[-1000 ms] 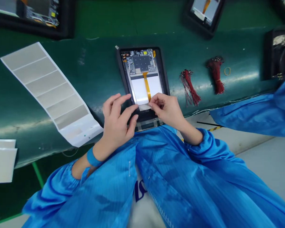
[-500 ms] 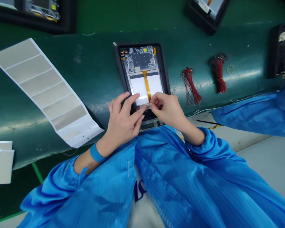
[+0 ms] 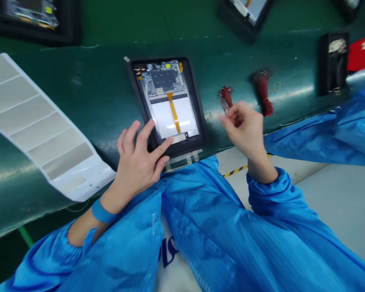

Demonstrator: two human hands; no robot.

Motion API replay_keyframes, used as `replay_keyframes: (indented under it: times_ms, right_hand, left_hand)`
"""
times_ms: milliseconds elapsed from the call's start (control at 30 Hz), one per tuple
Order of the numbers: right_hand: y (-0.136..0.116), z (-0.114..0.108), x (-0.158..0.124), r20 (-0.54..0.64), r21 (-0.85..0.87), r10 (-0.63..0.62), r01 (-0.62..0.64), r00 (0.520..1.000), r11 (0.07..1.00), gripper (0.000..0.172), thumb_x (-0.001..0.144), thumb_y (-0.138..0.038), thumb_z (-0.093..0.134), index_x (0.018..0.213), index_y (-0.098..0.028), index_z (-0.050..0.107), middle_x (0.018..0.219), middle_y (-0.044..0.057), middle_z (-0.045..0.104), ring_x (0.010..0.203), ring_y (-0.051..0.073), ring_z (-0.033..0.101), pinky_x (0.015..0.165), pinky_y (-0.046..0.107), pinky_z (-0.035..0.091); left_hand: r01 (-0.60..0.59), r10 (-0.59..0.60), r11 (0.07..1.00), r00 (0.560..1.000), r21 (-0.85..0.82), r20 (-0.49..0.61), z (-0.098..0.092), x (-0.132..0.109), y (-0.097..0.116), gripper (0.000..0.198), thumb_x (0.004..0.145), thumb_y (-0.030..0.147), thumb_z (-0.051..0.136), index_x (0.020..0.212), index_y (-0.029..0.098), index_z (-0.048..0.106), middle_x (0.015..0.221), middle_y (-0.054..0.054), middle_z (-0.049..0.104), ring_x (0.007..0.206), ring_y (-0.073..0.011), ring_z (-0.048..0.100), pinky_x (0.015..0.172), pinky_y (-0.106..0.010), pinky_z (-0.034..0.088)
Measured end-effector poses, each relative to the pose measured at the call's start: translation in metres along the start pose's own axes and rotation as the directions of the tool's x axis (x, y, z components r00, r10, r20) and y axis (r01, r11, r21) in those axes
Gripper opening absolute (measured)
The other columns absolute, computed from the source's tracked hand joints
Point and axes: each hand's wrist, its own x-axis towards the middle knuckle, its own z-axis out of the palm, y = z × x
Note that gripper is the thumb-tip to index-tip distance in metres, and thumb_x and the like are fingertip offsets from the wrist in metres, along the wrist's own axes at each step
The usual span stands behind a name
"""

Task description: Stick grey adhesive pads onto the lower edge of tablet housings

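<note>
An opened tablet [image 3: 173,113] lies in a black frame [image 3: 197,109], its circuit board [image 3: 164,79] at the far end and an orange flat cable [image 3: 174,113] running down its white panel. My left hand [image 3: 140,156] is open, with spread fingers resting on the frame's lower left side and one fingertip by the pale strip at the panel's near end. To the right of the frame, my right hand [image 3: 245,127] hovers with fingers curled into a pinch; whatever they hold is too blurred to name. Partly behind that hand sits a loose bundle of red wires [image 3: 225,97].
A sheet of grey adhesive labels [image 3: 39,125] lies at the left. Farther right are a tied bundle of red wires [image 3: 264,93], a rubber band [image 3: 276,86], a black tray [image 3: 333,65] and a red object [image 3: 363,52]. Other framed devices [image 3: 245,16] stand at the back. A blue sleeve [image 3: 316,142] shows at right.
My right hand has left the tablet's lower end and moved right, up to the loose red wires. My left hand stays on the frame. The whole view has shifted, so things sit farther left.
</note>
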Motion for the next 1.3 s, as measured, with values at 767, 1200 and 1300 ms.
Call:
replay_keyframes:
  times_ms: [767,1200,1300]
  right_hand:
    - [0.053,0.01,0.066,0.218,-0.036,-0.49,0.509,0.844,0.86,0.033,0.113,-0.034,0.039,0.098,-0.027,0.067,0.109,0.009,0.061,0.106,0.027,0.055,0.1,0.05,0.049]
    - [-0.012,0.009,0.032,0.344,0.301,-0.438,0.344,0.831,0.889,0.031,0.11,-0.05,0.053,0.096,-0.025,0.064,0.091,0.006,0.065,0.091,0.025,0.061,0.094,0.044,0.05]
    - [-0.014,0.015,0.024,0.4,0.296,-0.449,0.351,0.799,0.888,0.023,0.11,-0.037,0.052,0.096,-0.024,0.065,0.093,0.006,0.07,0.089,0.023,0.062,0.085,0.037,0.047]
  left_hand:
    - [0.18,-0.231,0.911,0.968,-0.372,-0.098,-0.007,0.1,0.048,0.017,0.102,0.028,0.065,0.105,0.023,0.081,0.106,-0.007,0.08,0.096,-0.0237,0.075,0.085,-0.044,0.064]
    - [0.545,-0.469,0.538,0.827,-0.643,0.309,-0.006,0.119,0.058,0.011,0.094,0.024,0.077,0.087,0.017,0.074,0.076,-0.003,0.072,0.057,-0.013,0.063,0.054,-0.026,0.053]
    - [0.513,-0.493,0.664,0.847,-0.544,0.197,-0.011,0.094,0.057,0.013,0.097,0.031,0.076,0.101,0.019,0.077,0.092,-0.005,0.077,0.07,-0.0167,0.069,0.062,-0.03,0.057]
